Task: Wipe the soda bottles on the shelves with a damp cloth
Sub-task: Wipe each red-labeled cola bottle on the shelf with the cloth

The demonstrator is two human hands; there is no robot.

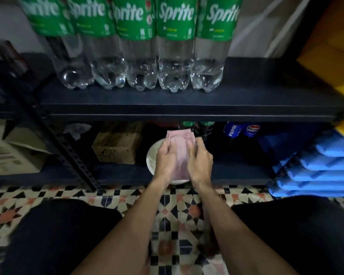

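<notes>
Seeing both hands on the folded pink cloth (180, 149), held just over the white bowl (150, 156) on the lower shelf (236, 175). My left hand (165, 158) grips its left edge with fingers curled round it, and my right hand (200, 160) does the same on the right edge. Five Sprite bottles (175, 46) stand upright in a row on the upper shelf (187, 105), well above the cloth. Pepsi bottles (240, 131) sit at the back, right of the bowl.

Sprite bottles (175, 62) are clear, glossy plastic; the cloth (179, 137) is soft pink fabric. The shelf (187, 100) looks matt, dark.
</notes>
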